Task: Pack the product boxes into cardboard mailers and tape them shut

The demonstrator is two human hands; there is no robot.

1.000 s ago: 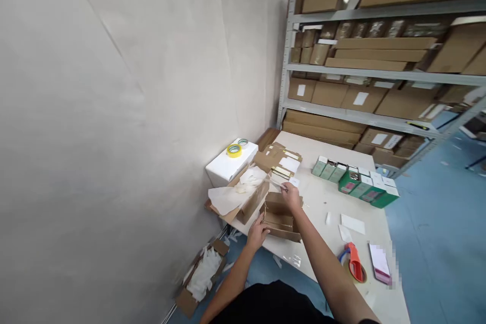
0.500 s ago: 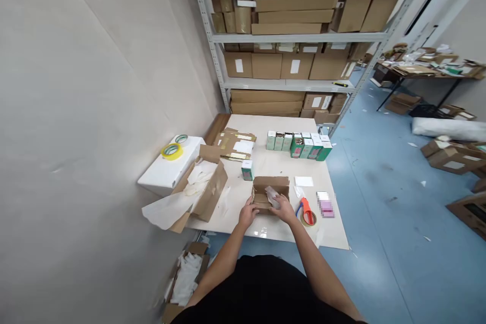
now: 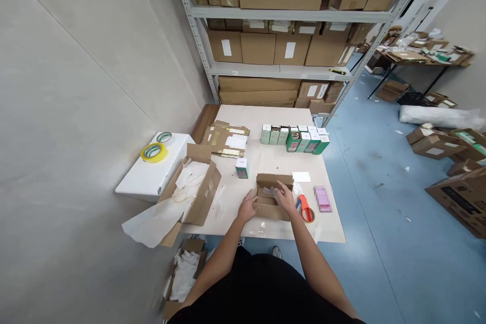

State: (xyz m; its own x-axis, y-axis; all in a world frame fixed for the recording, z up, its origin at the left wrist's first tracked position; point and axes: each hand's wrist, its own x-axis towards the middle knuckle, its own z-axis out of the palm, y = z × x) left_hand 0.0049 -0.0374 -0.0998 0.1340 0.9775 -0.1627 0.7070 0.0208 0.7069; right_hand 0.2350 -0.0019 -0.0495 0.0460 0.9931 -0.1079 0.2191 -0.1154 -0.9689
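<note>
An open cardboard box (image 3: pixel 274 212) stands near the front edge of the table. My left hand (image 3: pixel 247 207) holds its left side, fingers bent at the wall. Over the right side of the box, my right hand (image 3: pixel 285 197) reaches in with curled fingers on crumpled white packing paper (image 3: pixel 269 192); the fingertips are partly hidden. A small green-and-white carton (image 3: pixel 242 168) stands behind and left of the box. To the right of my right hand lies an orange tape dispenser (image 3: pixel 305 207) with a tape roll.
Several green-and-white cartons (image 3: pixel 299 137) stand at the back right of the table. Flattened cardboard (image 3: pixel 227 137) lies at the back left. A larger box (image 3: pixel 207 193) of white paper is at the left, beside tape rolls (image 3: pixel 154 152) on a white surface. Shelving (image 3: pixel 281 71) stands behind.
My view has shifted a little. The box sits slightly further right in the picture. My right hand has lifted slightly toward the box's back right, and the paper lies lower inside.
</note>
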